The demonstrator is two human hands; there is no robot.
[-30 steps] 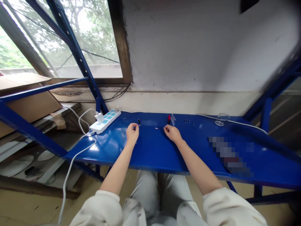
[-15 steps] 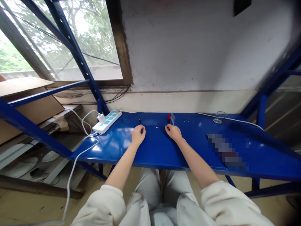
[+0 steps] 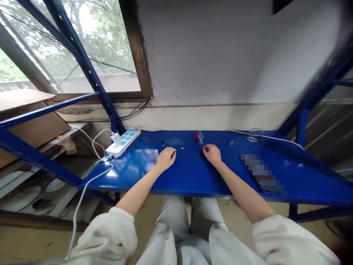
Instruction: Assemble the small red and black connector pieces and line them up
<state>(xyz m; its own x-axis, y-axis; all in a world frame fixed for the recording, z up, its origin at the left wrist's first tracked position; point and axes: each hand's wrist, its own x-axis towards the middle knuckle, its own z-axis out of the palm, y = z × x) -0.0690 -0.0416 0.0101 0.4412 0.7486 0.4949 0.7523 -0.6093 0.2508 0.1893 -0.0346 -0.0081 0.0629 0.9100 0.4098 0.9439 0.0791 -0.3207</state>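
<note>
My left hand (image 3: 166, 158) rests low over the blue table (image 3: 187, 173), its fingers loosely curved and the thumb apart, holding nothing visible. Just beyond it, a small black cylinder (image 3: 162, 142) stands clear of the fingers. My right hand (image 3: 213, 154) has its fingertips pinched together; anything between them is too small to make out. Close to those fingertips are a clear plastic toothed piece (image 3: 201, 138) and a small red-and-black object (image 3: 196, 137). A tiny pale scrap (image 3: 182, 148) lies between my hands.
Several tiny pieces (image 3: 219, 138) lie to the right, before a clear round cup (image 3: 254, 136). A blurred-out dark flat object (image 3: 259, 173) lies at the right. A white power strip (image 3: 123, 142) with a cable occupies the left end. Blue frame posts (image 3: 93, 79) flank the table.
My left hand has drawn back from the black cylinder, and its fingers have loosened. My right hand has shifted right, away from the red-and-black object. The view has moved slightly.
</note>
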